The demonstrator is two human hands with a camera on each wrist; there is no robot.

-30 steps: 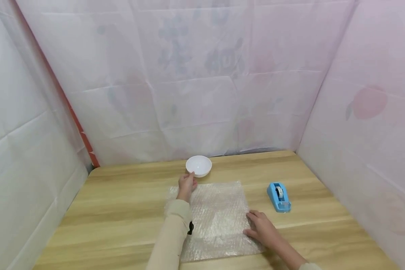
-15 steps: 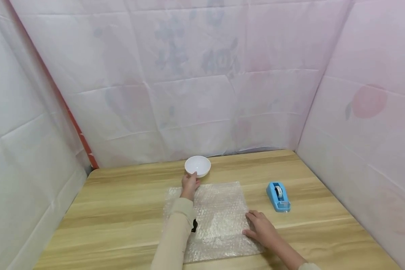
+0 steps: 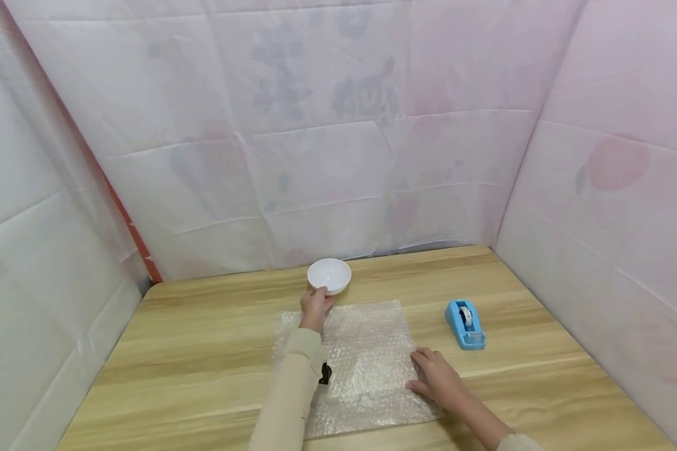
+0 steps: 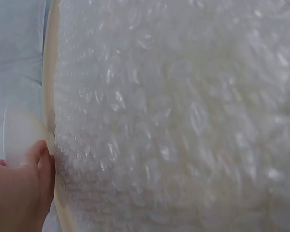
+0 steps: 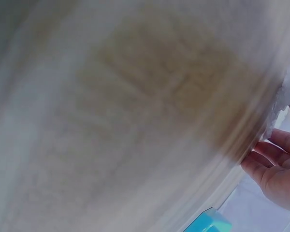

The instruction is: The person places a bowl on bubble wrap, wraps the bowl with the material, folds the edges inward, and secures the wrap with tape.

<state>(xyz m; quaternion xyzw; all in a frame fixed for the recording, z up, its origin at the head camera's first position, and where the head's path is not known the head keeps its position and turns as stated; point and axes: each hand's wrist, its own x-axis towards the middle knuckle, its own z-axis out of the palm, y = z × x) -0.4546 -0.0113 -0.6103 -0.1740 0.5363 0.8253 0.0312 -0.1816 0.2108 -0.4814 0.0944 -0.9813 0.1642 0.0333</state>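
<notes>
A white bowl (image 3: 330,273) stands near the back edge of the table, beyond a sheet of bubble wrap (image 3: 367,363). My left hand (image 3: 314,307) holds the bowl by its near rim, thumb over the edge and fingers beneath. In the left wrist view that hand (image 4: 24,191) is at the side of the bowl (image 4: 24,133), with bubble wrap (image 4: 159,106) filling most of the picture. My right hand (image 3: 440,382) rests at the right edge of the sheet, fingers loosely bent and thumb on the wrap. The right wrist view shows its fingertips close to the tabletop.
A blue tape dispenser (image 3: 466,324) with a roll of tape stands on the wooden table (image 3: 203,351), right of the sheet. Pale printed cloth (image 3: 316,175) hangs behind the table and along both sides.
The left hand has shifted very slightly at the bowl's rim and keeps hold of it. The right hand stays at the sheet's edge. The head view has tilted a little.
</notes>
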